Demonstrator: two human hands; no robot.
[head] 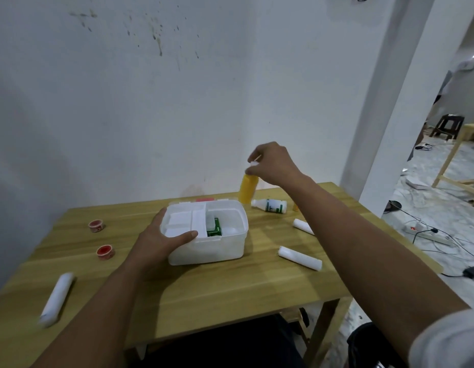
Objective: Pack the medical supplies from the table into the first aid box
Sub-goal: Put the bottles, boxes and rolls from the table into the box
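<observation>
A white first aid box (217,248) stands open in the middle of the wooden table (230,288), with a white inner tray and a green carton (214,227) inside. My left hand (161,240) grips the box's left rim, thumb over the edge. My right hand (270,163) pinches the white cap of an orange bottle (248,188) that hangs upright just behind the box. A white bottle with a green label (270,205) lies on its side to the right of it.
White rolls lie on the table at the right (300,258), further back right (303,226) and front left (56,298). Two small red tape rolls (105,252) (95,225) sit at the left. A wall stands behind; cables and a power strip (429,236) lie on the floor.
</observation>
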